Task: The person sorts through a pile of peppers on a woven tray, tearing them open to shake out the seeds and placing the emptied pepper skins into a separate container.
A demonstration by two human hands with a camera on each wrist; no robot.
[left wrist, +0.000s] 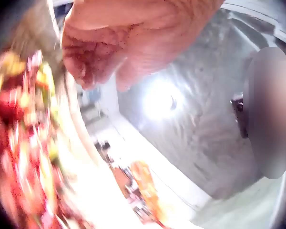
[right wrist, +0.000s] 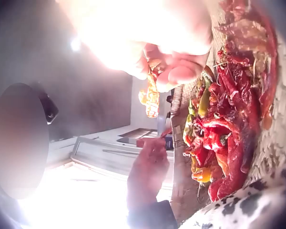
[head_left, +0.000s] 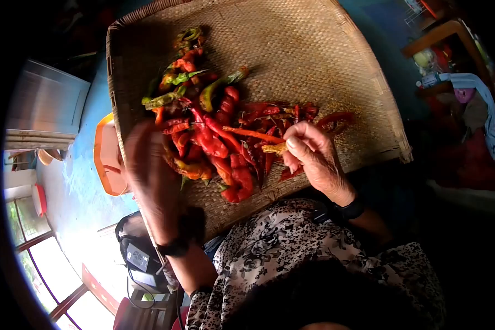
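My right hand [head_left: 316,157] pinches a wrinkled yellow-orange chili pepper [head_left: 274,148] between thumb and fingers, above the near right part of the pile. In the right wrist view this pepper [right wrist: 151,100] hangs below the fingertips. My left hand [head_left: 151,170], blurred, is over the left edge of the woven tray [head_left: 313,49]. Its fingers are loosely curled in the left wrist view, with nothing visible between them. Red chili peppers [head_left: 206,137], some shrivelled, lie heaped on the tray. Green and yellowish peppers [head_left: 165,100] lie along the heap's far left side.
An orange-rimmed basin [head_left: 100,157] stands left of the tray, partly hidden by the left hand. Loose seeds [head_left: 344,113] lie scattered on the tray's right side. Below the left forearm are a dark bag [head_left: 132,231] and a stool [head_left: 143,313]. A cabinet [head_left: 47,99] stands farther left.
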